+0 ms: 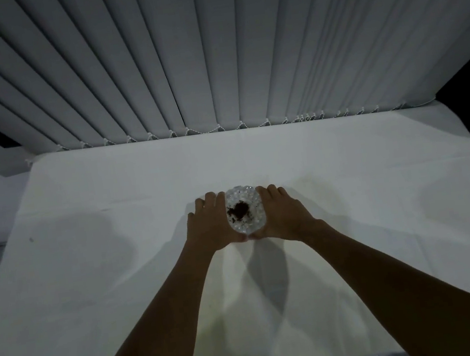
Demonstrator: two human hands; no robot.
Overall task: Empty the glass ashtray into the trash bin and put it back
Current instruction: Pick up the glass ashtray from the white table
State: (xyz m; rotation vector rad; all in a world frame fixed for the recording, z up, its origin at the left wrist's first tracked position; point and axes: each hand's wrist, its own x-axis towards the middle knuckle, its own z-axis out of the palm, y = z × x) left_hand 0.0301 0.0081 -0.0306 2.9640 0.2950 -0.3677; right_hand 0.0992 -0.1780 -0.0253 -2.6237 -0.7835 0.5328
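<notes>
Left hand [210, 223] and right hand [282, 213] cup the round, knobbly clear glass ashtray [243, 210] – fingers curled against its sides, likely steadying its dark ash [239, 210] for lifting

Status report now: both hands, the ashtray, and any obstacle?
Left hand and right hand cupped on either side of glass ashtray. Ashtray on white table, dark ash still inside. Trash bin not in view. No obstacle near.

Indoor room, home or office: white cloth-covered bench [122, 284] set against grey vertical window blinds [211, 60].
</notes>
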